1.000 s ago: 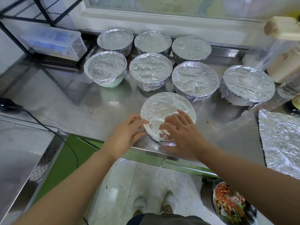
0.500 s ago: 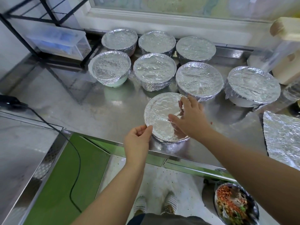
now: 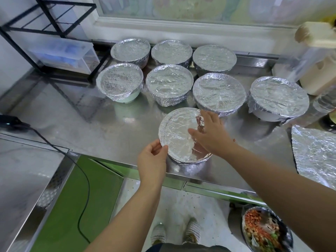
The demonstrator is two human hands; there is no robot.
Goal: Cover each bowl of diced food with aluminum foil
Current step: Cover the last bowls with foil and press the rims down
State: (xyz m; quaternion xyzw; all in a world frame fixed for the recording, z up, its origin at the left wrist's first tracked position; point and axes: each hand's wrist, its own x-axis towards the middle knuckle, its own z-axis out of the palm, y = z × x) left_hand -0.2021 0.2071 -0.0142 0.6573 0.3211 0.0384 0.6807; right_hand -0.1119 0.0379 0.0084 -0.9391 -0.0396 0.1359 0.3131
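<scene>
A brushed stainless-steel counter point(image 3: 94, 128) spreads across the view, smooth and dully reflective; on its right edge lies a loose sheet of aluminium foil point(image 3: 316, 155), flat, angular and finely crinkled. Seven covered bowls point(image 3: 169, 82) stand towards the back in two rows, each a round drum of wrinkled foil pulled taut over the top and crimped down the sides; the one at the left of the nearer row shows a pale green wall point(image 3: 127, 100) beneath its foil skirt. The front bowl point(image 3: 178, 135) sits near the counter's near edge, just ahead of the nearer row, its foil top creased and shiny, the rim pressed into a clear ring. Lower right, below counter level, an uncovered bowl of diced food point(image 3: 263, 231) shows orange, tan and green pieces.

The left hand point(image 3: 152, 160) curls at the front bowl's near-left rim, thumb on top and fingers beneath, pinching the foil edge; the right hand point(image 3: 212, 135) lies flat across the right side of the foil, fingers straight and reaching to the far rim, gripping nothing.
</scene>
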